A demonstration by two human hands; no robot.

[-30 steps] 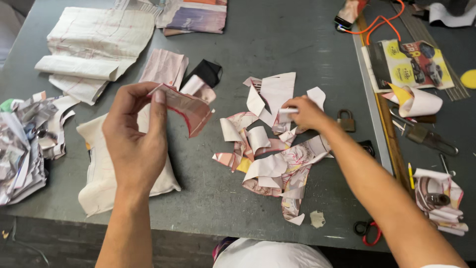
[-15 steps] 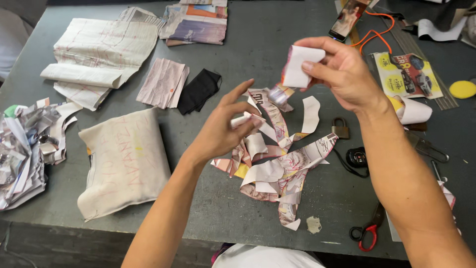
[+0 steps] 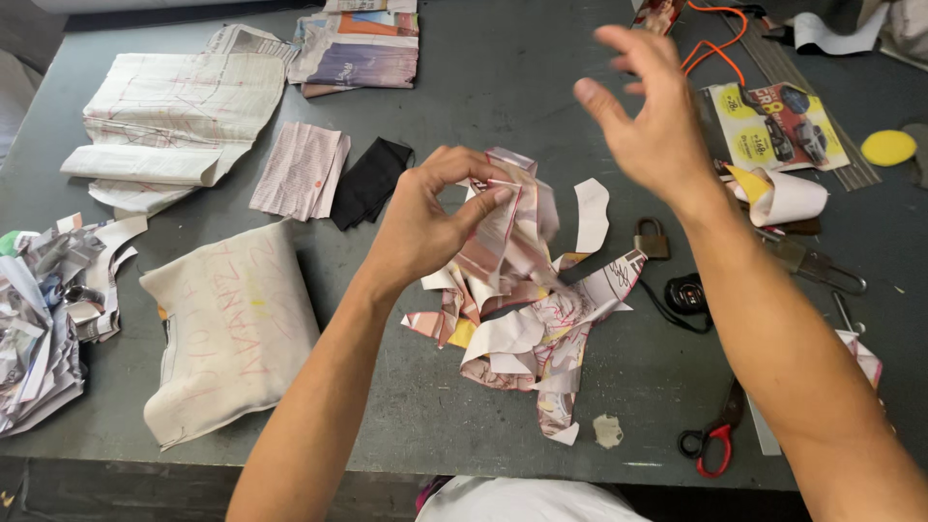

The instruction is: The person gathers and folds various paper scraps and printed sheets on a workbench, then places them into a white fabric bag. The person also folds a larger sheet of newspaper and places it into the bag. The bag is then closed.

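My left hand (image 3: 435, 227) pinches a pink-and-white paper cutting (image 3: 507, 227) between thumb and fingers, just above a heap of cut paper scraps (image 3: 527, 333) in the middle of the grey table (image 3: 503, 106). Raised over the table to the right, my right hand (image 3: 652, 116) has its fingers spread and nothing in it. A cream cloth pouch (image 3: 232, 329) with faint red marks lies left of my left forearm.
Folded newspaper (image 3: 169, 121), magazines (image 3: 358, 48), a pink paper piece (image 3: 302, 169) and black cloth (image 3: 372, 179) lie at the back left. Crumpled paper (image 3: 43, 309) sits far left. A padlock (image 3: 652, 239), red-handled scissors (image 3: 715, 440), pliers (image 3: 812, 266) and a flyer (image 3: 778, 126) are at the right.
My right hand has let go of the white paper piece it held up and now hangs spread. My left hand has taken hold of a cutting from the heap.
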